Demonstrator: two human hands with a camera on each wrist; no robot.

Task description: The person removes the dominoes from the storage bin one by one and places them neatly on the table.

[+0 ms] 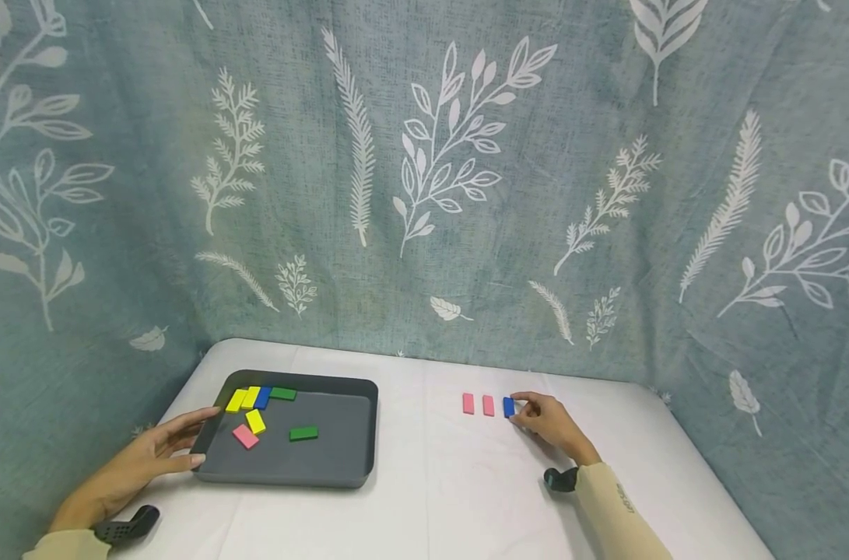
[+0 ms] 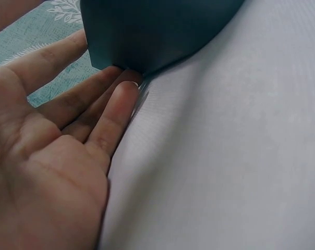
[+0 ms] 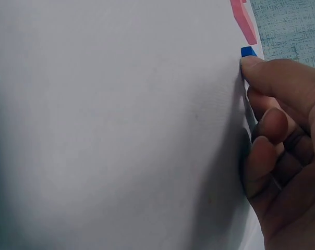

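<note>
On the right side of the table, my right hand (image 1: 546,420) pinches a small blue rectangular block (image 1: 509,407) by its edge between thumb and finger, low at the tablecloth. Two pink blocks, one nearer (image 1: 489,405) and one farther (image 1: 468,403), lie to its left, making a spaced row with it. In the right wrist view only a corner of the blue block (image 3: 247,51) shows past the thumb. My left hand (image 1: 147,459) touches the left side of a dark grey tray (image 1: 284,477), thumb and fingers spread along it. The left wrist view shows those fingers against the tray wall (image 2: 157,31).
Inside the tray lie several loose blocks: yellow ones (image 1: 256,421), a blue one (image 1: 262,398), green ones (image 1: 303,433) and a pink one (image 1: 245,436). White cloth covers the table (image 1: 424,498). A leaf-patterned curtain (image 1: 368,194) hangs behind and along both sides.
</note>
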